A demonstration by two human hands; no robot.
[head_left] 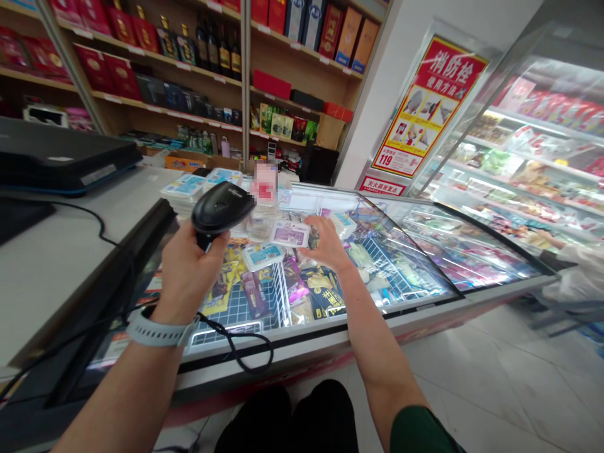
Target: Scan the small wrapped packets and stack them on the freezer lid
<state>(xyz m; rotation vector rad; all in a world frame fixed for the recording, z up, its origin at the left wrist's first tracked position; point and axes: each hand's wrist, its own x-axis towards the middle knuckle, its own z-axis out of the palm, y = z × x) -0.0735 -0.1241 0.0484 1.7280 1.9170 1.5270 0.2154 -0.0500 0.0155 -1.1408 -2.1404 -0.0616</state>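
Note:
A black barcode scanner is held by its handle in my left hand, its head pointing right. My right hand grips the right end of a flat clear pack with a purple label, thumb and fingers at its edge. Just below that pack lies a clear pack with a blue label. Stacked clear packs stand behind, between my hands. Another pale pack is right behind my right hand. More blue-labelled packs are piled behind the scanner.
Below my hands is a glass-topped freezer with wire baskets of colourful packets. A grey counter is at left, and the scanner's black cable loops over the freezer edge. Shelves stand behind; a person's sleeve shows at far right.

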